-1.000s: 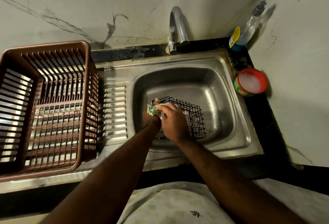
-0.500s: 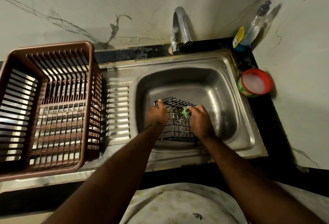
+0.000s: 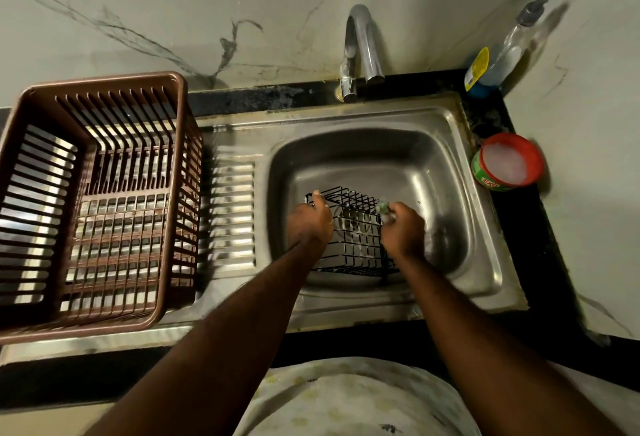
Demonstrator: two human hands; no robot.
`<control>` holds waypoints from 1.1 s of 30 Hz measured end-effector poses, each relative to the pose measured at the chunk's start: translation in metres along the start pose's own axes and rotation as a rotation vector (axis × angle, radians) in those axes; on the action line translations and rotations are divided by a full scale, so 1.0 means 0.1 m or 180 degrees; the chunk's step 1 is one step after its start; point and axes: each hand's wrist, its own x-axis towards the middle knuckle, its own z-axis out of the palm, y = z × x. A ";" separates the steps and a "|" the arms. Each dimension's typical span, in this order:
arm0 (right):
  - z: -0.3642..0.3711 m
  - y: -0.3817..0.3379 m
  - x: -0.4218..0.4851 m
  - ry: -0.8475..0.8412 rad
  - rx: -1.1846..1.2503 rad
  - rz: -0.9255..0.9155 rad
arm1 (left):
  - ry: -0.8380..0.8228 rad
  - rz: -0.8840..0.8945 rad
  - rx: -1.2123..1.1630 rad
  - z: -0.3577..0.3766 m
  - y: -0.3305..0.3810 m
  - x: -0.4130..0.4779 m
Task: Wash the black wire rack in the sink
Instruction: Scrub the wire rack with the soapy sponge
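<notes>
Gripping the left end of the black wire rack (image 3: 353,233), the person's left hand (image 3: 310,222) is closed over its upper rim, thumb up on the top wire. The right hand (image 3: 403,228) is clamped on a small green scrubber (image 3: 383,209), pressed against the rack's right end.

The rack stands in the basin of the steel sink (image 3: 478,228), near the front wall, its long axis running left to right between the two hands. Each hand has one end, so the right side is the scrubbing hand's to work, while the left steadies.

A second ago both hands were bunched at the rack's left end, scrubber there too; the right hand has since crossed to the far end. No water runs from the tap (image 3: 360,51). A brown dish basket (image 3: 93,203) sits on the drainboard, and a soap tub (image 3: 507,164) on the right ledge.
</notes>
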 end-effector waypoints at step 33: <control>-0.02 -0.43 -0.10 -0.0145 0.0344 -0.0369 | 0.0070 -0.0040 -0.0164 0.06 -0.04 0.01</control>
